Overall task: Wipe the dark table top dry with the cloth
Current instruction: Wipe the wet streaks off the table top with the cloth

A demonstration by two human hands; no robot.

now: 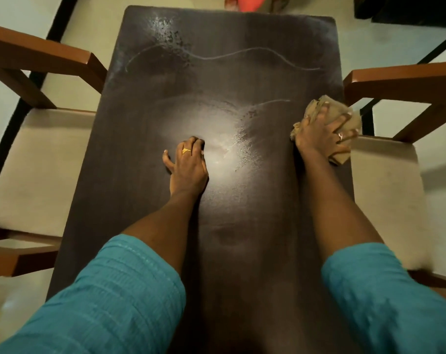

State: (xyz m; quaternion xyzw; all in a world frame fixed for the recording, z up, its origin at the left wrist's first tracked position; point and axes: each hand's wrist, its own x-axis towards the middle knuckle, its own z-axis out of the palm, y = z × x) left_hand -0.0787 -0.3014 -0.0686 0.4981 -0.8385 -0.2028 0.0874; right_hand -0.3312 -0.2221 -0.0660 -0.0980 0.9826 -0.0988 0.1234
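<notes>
The cloth (334,106), tan and bunched into a loose wad, sits at the right edge of the tabletop (130,200), about halfway along, with a fold hanging past the edge. The right hand (324,134) lies on top of it, fingers spread wide and pressing down rather than wrapped round it. Spread like that, the palm likely keeps more of the fabric against the wood.

The left hand (188,162) holds nothing. It is propped near the middle of the tabletop, thumb out to the side, fingers bent down onto the surface. It seems to be there to take the person's weight while they lean in from the near end.

The dark top is not dry yet. A speckled patch of droplets (168,31) shows near the far left corner, and a thin wavy streak (242,56) runs across the far part from side to side. In the middle, under a bright glare (217,141), a beaded film spreads between the two hands. The near end looks dull and even, so probably drier.

A chair (38,162) stands along the left edge and another chair (385,187) along the right, just beside the cloth.
</notes>
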